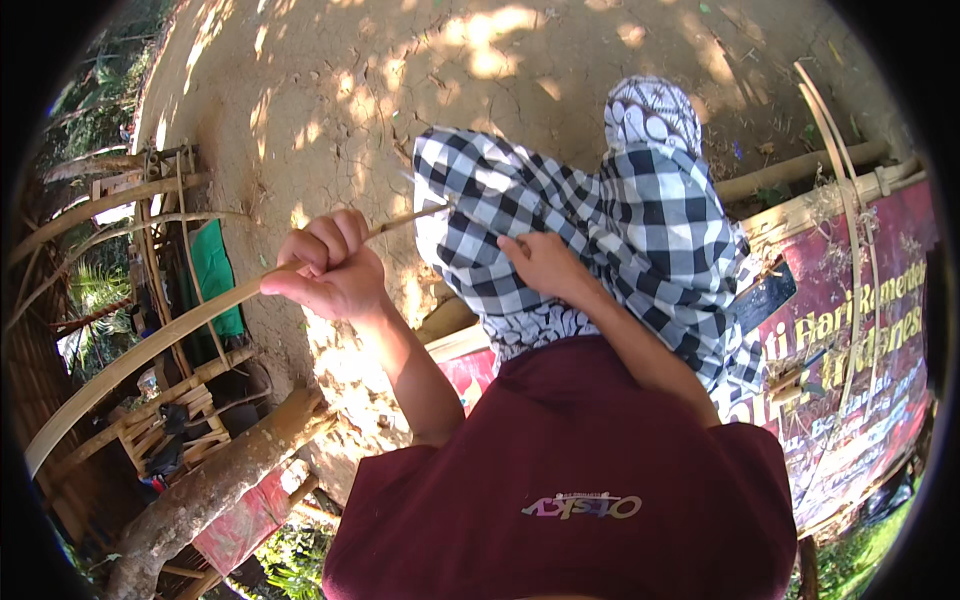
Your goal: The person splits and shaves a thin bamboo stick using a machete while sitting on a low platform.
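My left hand (pixel 330 265) is closed around a long, pale bamboo strip (pixel 165 340), raised to the left of my lap. The wide part of the strip curves away to the lower left. Its thin end stops at the black-and-white checkered cloth (pixel 560 190) that covers my legs. My right hand (pixel 543 263) rests low on that cloth, thumb showing and the other fingers curled out of sight. What it holds, if anything, is hidden.
A printed dark-red banner (pixel 890 270) lies on the right, with a dark flat object (pixel 765 297) and slender bamboo strips (pixel 840 150). A thick log (pixel 215 480) and a green sheet (pixel 213 275) are on the left. Cracked bare earth (pixel 340 90) stretches ahead.
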{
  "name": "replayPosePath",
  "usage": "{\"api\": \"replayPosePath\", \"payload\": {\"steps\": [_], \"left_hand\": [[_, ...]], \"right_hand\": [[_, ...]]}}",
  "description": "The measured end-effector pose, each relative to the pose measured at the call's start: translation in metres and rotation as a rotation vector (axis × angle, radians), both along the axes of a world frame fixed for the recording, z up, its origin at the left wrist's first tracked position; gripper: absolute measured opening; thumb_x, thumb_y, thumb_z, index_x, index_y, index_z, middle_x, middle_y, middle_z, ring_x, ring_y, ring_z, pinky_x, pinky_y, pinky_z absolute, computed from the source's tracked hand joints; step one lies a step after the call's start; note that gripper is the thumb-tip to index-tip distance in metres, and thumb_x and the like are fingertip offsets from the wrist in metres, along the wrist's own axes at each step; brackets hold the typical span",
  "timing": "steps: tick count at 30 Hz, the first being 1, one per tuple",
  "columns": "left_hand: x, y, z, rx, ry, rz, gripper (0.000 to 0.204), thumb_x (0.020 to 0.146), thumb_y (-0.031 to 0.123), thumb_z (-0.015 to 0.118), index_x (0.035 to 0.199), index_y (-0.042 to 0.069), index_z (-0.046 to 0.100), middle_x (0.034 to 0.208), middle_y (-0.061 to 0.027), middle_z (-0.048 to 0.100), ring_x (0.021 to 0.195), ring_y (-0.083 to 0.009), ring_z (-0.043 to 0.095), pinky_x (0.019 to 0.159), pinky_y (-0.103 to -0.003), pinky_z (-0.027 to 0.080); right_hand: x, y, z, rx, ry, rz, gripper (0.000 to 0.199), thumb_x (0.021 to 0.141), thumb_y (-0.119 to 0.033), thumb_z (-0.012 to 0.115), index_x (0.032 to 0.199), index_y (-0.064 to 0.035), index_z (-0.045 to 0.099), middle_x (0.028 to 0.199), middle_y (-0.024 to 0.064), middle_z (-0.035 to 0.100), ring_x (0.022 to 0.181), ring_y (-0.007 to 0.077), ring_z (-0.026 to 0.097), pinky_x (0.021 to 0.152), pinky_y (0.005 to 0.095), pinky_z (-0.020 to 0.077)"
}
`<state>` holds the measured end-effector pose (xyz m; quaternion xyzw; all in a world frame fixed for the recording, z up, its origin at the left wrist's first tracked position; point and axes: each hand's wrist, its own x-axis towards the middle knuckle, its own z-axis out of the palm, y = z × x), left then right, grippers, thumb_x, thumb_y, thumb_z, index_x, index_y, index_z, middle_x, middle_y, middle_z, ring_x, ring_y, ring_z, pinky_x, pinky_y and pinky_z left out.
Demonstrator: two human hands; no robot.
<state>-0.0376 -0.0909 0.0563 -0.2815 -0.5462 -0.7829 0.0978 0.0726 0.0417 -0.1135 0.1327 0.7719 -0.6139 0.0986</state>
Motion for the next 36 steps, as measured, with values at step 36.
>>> {"api": "replayPosePath", "payload": {"steps": [36], "left_hand": [[-0.008,0.003,0.044,0.065,-0.361,0.113,0.052,0.097,0.052,0.029,0.063,0.012,0.027,0.053,0.0044,0.017,0.043,-0.0075,0.013,0.039,-0.025,0.012]], "right_hand": [[0.004,0.046,0.041,-0.407,-0.043,-0.332,0.039,0.096,-0.039,0.045,0.078,-0.0047,0.049,0.054,-0.0011,0.043,0.038,0.0070,0.039,0.034,0.0223,0.0310]]}}
